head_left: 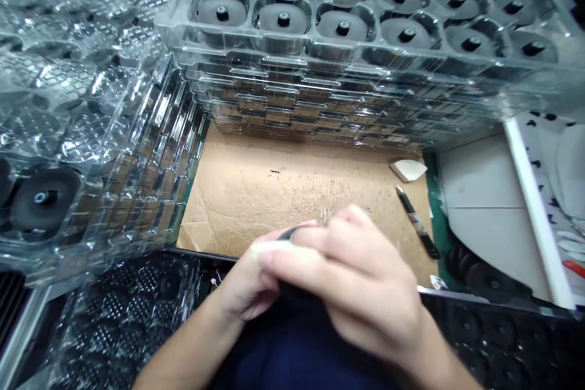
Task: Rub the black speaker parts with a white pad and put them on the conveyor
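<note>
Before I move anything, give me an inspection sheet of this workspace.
Surface: cardboard sheet, scuffed and marked, green showing at its sides.
Job's things: dark piece, mostly hidden by the fingers; dark round parts with central posts, seated in the rear tray stack.
Clutter: pen and pale wedge-shaped block, at the sheet's right.
Hands: left hand and right hand together around the dark piece; blurred.
Cables: none identifiable for certain.
Surroundings: clear tray stack on the left; pale panel on the right.
</note>
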{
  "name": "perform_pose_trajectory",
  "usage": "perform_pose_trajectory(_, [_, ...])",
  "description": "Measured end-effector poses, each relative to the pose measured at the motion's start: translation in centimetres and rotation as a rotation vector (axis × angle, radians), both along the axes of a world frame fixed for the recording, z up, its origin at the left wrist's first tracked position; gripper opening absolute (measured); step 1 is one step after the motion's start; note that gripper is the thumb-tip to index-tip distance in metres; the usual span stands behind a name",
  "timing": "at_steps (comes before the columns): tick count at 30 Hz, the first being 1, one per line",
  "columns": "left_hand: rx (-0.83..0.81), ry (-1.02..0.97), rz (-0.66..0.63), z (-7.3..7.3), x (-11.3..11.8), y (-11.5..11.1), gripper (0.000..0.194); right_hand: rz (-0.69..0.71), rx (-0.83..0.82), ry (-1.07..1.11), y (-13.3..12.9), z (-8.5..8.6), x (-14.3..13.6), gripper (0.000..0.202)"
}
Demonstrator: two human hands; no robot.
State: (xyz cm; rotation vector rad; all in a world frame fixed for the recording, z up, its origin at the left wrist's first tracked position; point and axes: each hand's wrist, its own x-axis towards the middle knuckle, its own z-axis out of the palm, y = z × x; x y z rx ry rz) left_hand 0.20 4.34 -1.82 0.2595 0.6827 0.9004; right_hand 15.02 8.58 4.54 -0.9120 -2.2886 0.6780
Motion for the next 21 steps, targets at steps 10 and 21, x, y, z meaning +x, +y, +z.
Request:
perform_pose_trajectory(10, [-0.047,-0.118,0.179,-0.6,-1.1,-0.3,0.061,-0.431,-0.390,0.030,-4.1,-10.1,2.2,0.021])
perform_pose_trajectory(21, [-0.052,-0.085,0.161,0.1,0.0,-0.3,0.053,-0.183,-0.081,0.044,-2.8,-0.4,-1.1,0.032])
